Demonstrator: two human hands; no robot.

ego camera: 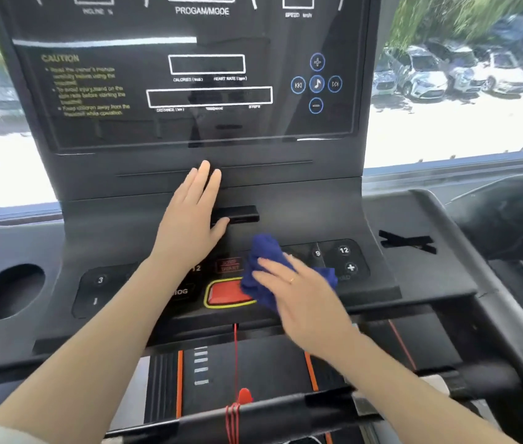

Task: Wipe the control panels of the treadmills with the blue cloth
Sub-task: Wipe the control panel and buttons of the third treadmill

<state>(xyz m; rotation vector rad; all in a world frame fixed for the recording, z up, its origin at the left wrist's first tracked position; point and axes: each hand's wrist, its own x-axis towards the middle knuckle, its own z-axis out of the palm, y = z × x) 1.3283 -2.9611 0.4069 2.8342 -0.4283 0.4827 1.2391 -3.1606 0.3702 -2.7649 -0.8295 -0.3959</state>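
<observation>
- Head view: the person is pressing the blue cloth [261, 267] onto the lower button strip of the treadmill's control panel [285, 200], just right of the red stop button [226, 293], whose right edge the cloth is covering.
- The right hand [301, 293] is lying flat on the bunched cloth, fingers spread, pinning it rather than closing around it.
- The left hand [192, 216] is resting open and empty on the sloped part of the panel, fingers together, seemingly bracing.
- To wipe well here, the person is probably best keeping the palm flat and pressure light, so no buttons [343, 257] get pushed.
- The upright screen [189, 84] above is likely needing a pass too.
</observation>
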